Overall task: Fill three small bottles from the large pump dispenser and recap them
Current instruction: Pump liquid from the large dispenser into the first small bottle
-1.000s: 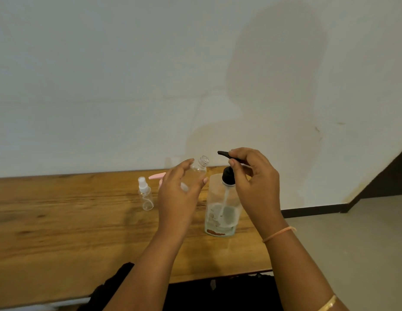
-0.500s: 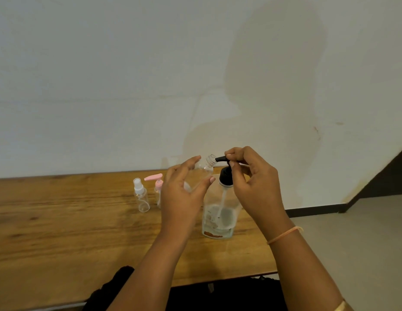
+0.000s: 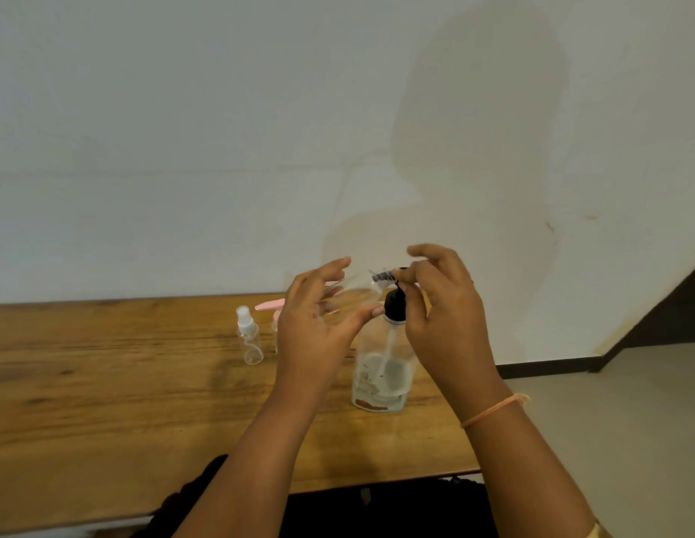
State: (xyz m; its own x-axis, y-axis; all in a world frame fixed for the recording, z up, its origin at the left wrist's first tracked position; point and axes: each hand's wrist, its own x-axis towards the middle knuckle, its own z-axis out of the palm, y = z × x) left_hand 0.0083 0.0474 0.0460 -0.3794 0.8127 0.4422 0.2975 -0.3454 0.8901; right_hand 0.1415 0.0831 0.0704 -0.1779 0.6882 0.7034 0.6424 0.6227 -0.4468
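Since a second ago, the left hand [image 3: 314, 335] has tipped the small clear bottle [image 3: 351, 295] closer, so its open neck now meets the black nozzle [image 3: 381, 276].
Left fingers and thumb curl round the tilted bottle, held above the tabletop [image 3: 105, 401]; the right hand [image 3: 442, 316] pinches the pump head [image 3: 394, 304] of the large pump dispenser [image 3: 380, 378], which stands upright on the tabletop, partly filled with clear liquid. Only torn label scraps and a brownish strip near its base remain, with no writing legible. To the left stand a capped spray bottle [image 3: 249, 341] and a pink-topped bottle [image 3: 270, 305], half hidden behind the left hand, neither showing a readable label.
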